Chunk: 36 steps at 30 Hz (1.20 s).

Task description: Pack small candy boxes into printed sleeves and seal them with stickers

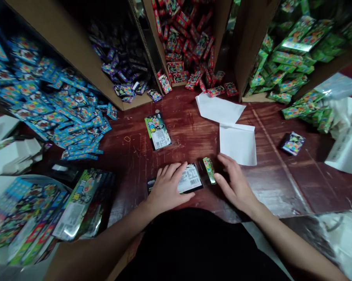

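My left hand (pixel 169 185) lies flat over a dark printed packet (pixel 191 178) with a white barcode label, on the table in front of my body. Just right of that packet is a small green box (pixel 209 170). Beside the box is my right hand (pixel 236 183), fingers apart, its thumb close to the box's lower right edge; I cannot tell whether they touch. Farther up the table lies another green and black packet (pixel 157 132) with a pale label. Two white paper sheets, one upper (pixel 219 108) and one lower (pixel 237 143), lie beyond my right hand.
Cardboard cartons at the back hold purple boxes (pixel 126 74), red boxes (pixel 187 43) and green boxes (pixel 292 58). Blue boxes (pixel 67 109) spill at the left. Printed packets (pixel 79 203) are stacked at lower left. A single purple box (pixel 293 143) sits at the right.
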{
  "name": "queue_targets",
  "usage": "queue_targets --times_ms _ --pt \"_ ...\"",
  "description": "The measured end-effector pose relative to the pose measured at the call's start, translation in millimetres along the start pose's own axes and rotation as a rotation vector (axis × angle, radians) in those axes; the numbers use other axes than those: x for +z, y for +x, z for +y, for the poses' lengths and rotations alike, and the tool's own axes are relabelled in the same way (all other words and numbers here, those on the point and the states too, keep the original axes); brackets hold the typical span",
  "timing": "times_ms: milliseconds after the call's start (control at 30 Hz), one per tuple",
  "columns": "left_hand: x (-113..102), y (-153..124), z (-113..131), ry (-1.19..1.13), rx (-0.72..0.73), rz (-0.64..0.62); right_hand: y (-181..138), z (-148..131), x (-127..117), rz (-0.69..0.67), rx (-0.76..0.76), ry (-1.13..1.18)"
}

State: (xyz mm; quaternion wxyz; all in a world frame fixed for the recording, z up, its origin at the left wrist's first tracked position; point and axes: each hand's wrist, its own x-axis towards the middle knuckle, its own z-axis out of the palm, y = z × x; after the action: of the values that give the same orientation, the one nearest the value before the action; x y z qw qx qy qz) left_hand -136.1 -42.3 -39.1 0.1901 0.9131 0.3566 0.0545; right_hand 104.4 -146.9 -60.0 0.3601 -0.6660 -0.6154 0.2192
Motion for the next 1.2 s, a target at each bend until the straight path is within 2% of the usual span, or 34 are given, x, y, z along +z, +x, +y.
queue_targets --times_ms 67,267,400,500,600,667,833,900,1000,1033,1067,1167,1200 --pt "-2 1 0 0.004 -0.042 0.016 -2 -1 -3 0.048 0.118 -0.075" --pt "2 13 10 0.164 -0.064 -0.047 11 -10 11 -0.070 0.242 -0.309" --pt "4 14 12 0.188 -0.070 -0.049 24 -11 21 -0.111 0.309 -0.151" --pt "5 13 14 0.144 -0.134 -0.014 36 -6 14 -0.107 0.279 0.074" --pt "4 16 22 0.054 -0.211 0.022 52 -3 -5 -0.047 0.202 0.302" --pt "2 20 29 -0.038 -0.240 0.016 65 -4 -19 -0.063 0.120 0.401" --pt "0 31 37 -0.268 -0.295 -0.076 92 1 -29 -0.344 -0.010 0.419" --pt "2 36 34 -0.401 -0.289 -0.061 98 7 -27 -0.307 0.001 0.444" --pt "8 44 27 -0.629 -0.232 0.017 105 17 -29 -0.134 0.013 0.460" --pt "11 47 25 -0.709 -0.221 0.023 108 19 -31 -0.137 0.009 0.452" --pt "13 51 23 -0.788 -0.224 0.016 111 22 -35 -0.192 -0.003 0.440" --pt "16 59 17 -0.989 -0.319 -0.021 120 26 -50 -0.528 -0.060 0.407" --pt "15 61 16 -1.035 -0.358 -0.020 123 27 -55 -0.594 -0.074 0.408"
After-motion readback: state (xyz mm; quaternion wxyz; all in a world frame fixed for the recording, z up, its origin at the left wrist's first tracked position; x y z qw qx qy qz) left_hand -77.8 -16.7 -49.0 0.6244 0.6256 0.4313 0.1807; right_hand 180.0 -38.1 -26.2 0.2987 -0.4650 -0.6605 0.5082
